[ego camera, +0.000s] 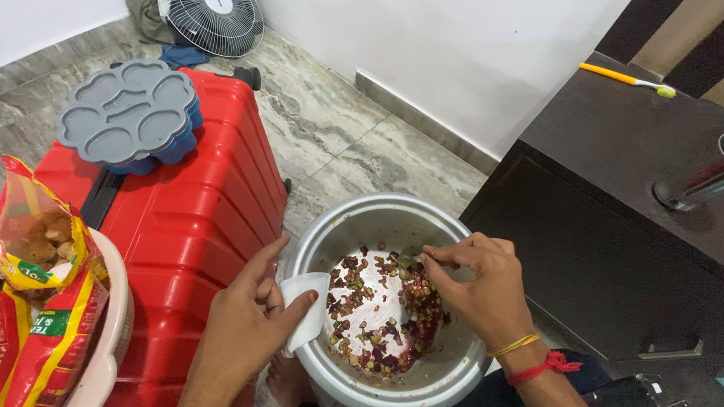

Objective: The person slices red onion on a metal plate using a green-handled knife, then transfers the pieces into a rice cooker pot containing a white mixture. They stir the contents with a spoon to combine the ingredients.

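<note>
A round steel pot (435, 379) sits low in front of me, its bottom strewn with purple and green vegetable scraps (379, 317). My left hand (249, 318) grips the pot's left rim and holds a small white piece of paper (308, 307) against it. My right hand (479, 284) reaches into the pot from the right, fingertips pinched on some scraps near the far side. Red and yellow threads circle that wrist.
A red hard suitcase (192, 219) lies at left with a grey lidded blue tray (130, 112) on top. A pale basin (108, 353) holds snack bags (33, 307). At right stands a dark cabinet (623, 216) with a toothbrush (625, 78) and steel tumbler (715, 176). A fan (216, 19) stands far back.
</note>
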